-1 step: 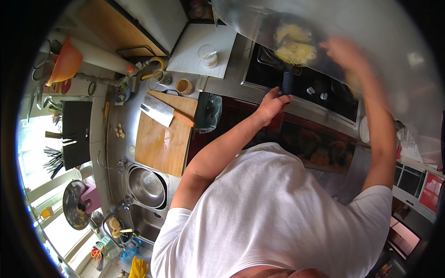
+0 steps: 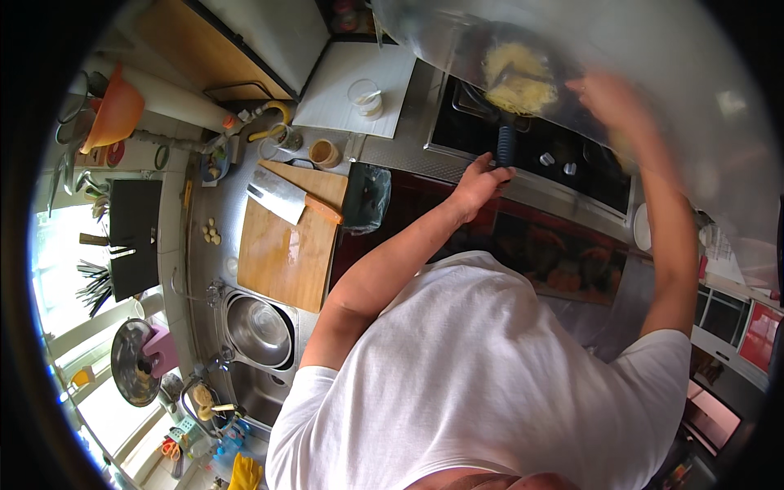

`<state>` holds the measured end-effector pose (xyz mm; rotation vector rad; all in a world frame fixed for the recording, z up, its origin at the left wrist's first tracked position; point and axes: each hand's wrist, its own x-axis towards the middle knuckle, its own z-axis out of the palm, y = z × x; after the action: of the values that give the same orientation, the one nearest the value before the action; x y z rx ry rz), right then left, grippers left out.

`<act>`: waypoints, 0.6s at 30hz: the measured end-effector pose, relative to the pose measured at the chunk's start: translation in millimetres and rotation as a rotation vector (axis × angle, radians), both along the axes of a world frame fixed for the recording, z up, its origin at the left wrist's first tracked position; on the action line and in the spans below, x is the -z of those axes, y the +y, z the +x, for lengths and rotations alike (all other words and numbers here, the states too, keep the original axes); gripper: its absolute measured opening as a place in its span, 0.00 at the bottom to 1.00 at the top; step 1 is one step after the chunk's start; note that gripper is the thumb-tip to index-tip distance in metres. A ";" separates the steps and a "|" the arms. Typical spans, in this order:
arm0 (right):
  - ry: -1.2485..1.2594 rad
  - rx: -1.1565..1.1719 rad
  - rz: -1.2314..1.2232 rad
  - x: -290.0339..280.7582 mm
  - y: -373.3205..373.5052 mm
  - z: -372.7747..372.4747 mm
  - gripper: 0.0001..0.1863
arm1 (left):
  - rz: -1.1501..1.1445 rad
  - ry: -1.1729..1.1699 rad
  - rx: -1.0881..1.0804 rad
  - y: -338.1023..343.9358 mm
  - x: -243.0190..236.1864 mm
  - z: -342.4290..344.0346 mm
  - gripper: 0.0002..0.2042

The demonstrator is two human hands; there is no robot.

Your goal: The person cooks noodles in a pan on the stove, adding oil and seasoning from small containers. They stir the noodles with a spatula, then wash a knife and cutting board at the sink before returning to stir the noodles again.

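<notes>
The left hand (image 2: 478, 188) closes round the ribbed blue-black pan handle (image 2: 506, 145), best kept steady; pale-yellow shredded food (image 2: 521, 91) lies at its twelve o'clock. Haze hides what the right hand (image 2: 612, 98), at the food's three o'clock, grips.

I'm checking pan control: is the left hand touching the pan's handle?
Touching: the head view shows the left hand gripping the near end of the pan's handle.

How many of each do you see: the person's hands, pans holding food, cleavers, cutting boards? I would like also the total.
Left hand and right hand: 2
Pan: 1
Cleaver: 1
Cutting board: 1
Total: 5
</notes>
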<state>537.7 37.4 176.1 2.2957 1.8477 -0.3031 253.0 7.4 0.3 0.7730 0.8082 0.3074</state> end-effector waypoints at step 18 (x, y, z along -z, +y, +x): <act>0.102 0.161 0.185 -24.1 -103.8 -50.9 0.18 | 0.044 0.000 0.058 1.5 11.1 2.3 0.47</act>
<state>486.7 -66.4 200.2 2.6070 1.8092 -0.2881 255.3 8.8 -10.8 0.8363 0.7801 0.2739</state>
